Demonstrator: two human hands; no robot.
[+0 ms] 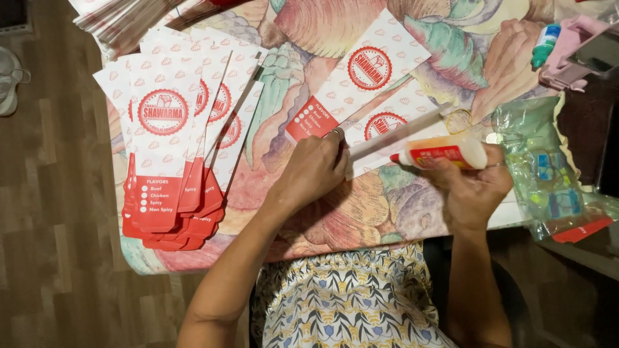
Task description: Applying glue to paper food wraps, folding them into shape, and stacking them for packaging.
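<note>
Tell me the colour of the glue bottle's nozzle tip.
Red, on the white glue bottle in the right hand; head view.

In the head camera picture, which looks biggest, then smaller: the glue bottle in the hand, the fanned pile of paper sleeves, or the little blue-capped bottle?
1. Fanned pile of paper sleeves
2. Glue bottle, held in the right hand
3. Blue-capped bottle, though it lies farther away, so less sure

Likely a home: wood-look floor (51, 258) at nine o'clock, a slipper (9, 77) on it at ten o'clock, a flowery cloth (361, 212) covering the surface, paper sleeves (164, 148) piled on top.
</note>
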